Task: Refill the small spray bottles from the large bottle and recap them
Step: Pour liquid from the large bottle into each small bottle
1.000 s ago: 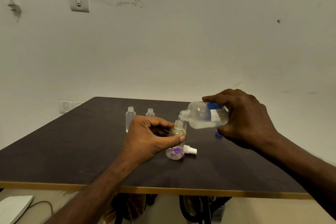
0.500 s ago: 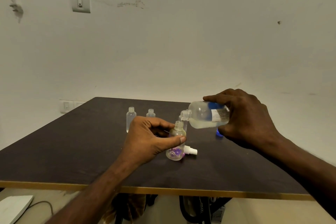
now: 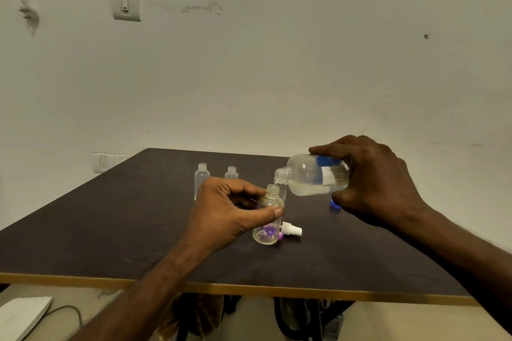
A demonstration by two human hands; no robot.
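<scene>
My left hand (image 3: 230, 213) grips a small clear bottle with purple flowers (image 3: 267, 225), uncapped and upright on the dark table (image 3: 110, 230). My right hand (image 3: 376, 183) holds the large clear bottle (image 3: 307, 174) tipped sideways, its open neck just above the small bottle's mouth; liquid lies in its lower half and a thin stream runs from its neck. A white spray cap (image 3: 291, 230) lies on the table right of the small bottle. Two more small uncapped bottles (image 3: 202, 177) (image 3: 231, 172) stand behind my left hand. A blue cap (image 3: 334, 203) shows under my right hand.
The table's wooden front edge (image 3: 249, 289) runs across near me. A white wall with a switch (image 3: 126, 6) rises behind the table. On the floor at lower left lies a white object (image 3: 19, 315) with a cable.
The large bottle has tipped slightly further, its neck dropping closer to the small bottle's mouth. Both hands stay in nearly the same place.
</scene>
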